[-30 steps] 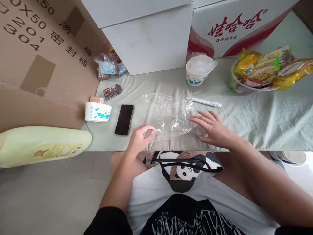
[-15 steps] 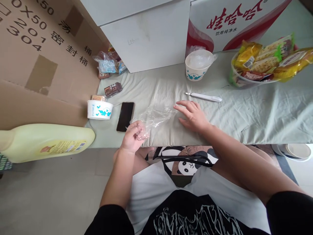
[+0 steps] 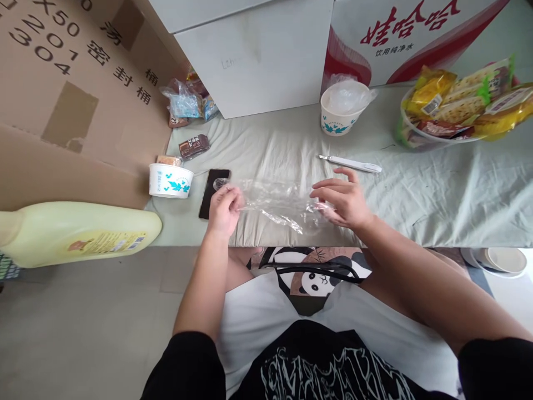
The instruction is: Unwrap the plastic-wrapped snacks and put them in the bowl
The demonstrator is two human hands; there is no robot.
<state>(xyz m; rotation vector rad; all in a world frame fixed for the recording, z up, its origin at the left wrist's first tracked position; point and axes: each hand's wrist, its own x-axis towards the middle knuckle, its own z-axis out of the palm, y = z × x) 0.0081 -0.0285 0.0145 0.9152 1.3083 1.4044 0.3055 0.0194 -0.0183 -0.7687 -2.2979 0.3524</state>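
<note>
A clear, crinkled plastic bag (image 3: pixel 278 203) is stretched sideways between my hands, just above the cloth near the table's front edge. My left hand (image 3: pixel 226 208) pinches its left end, beside a dark phone (image 3: pixel 209 191) lying on the table. At the other end, my right hand (image 3: pixel 343 197) has the bag's edge between thumb and fingers, with the upper fingers spread. Behind my right hand lies a white-handled craft knife (image 3: pixel 352 163). Farther back stands a paper cup (image 3: pixel 339 119) with a blue leaf print and clear plastic in its mouth.
At the right, a clear tub (image 3: pixel 433 143) holds several packaged snacks. A second paper cup (image 3: pixel 170 183), a brown snack packet (image 3: pixel 194 146) and a pale yellow bottle (image 3: pixel 91 230) are on the left. White boxes (image 3: pixel 258 66) and a cardboard box (image 3: pixel 79 111) border the table.
My right hand has moved toward the front edge and taken hold of the bag, which was held only by my left hand. The bag is now spread out sideways.
</note>
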